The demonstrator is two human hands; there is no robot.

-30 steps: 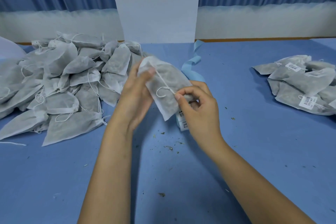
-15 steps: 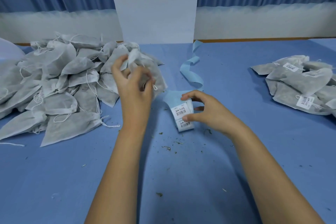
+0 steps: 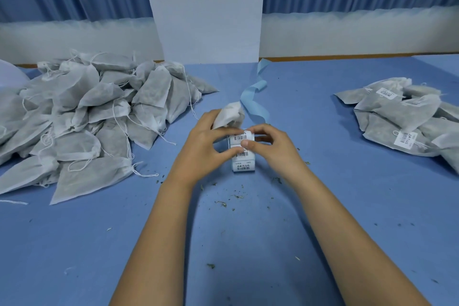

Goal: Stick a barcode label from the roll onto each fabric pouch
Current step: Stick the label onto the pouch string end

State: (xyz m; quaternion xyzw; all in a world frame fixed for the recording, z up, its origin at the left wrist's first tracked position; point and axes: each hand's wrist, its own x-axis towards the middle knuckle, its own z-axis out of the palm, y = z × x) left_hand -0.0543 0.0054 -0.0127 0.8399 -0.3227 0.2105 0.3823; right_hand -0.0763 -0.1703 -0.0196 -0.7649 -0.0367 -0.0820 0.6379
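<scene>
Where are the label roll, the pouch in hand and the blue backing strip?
label roll [image 3: 243, 166]: head view, lowest barcode label.
pouch in hand [image 3: 229, 114]: head view, bunched white fabric at top.
blue backing strip [image 3: 255, 109]: head view, wide lower curl.

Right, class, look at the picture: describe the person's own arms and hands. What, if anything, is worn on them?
Nothing worn shows. The left hand and right hand are bare: no gloves, no rings visible. The left forearm and right forearm are bare too, with no sleeve, watch or bracelet in view down to the picture's edge.
</scene>
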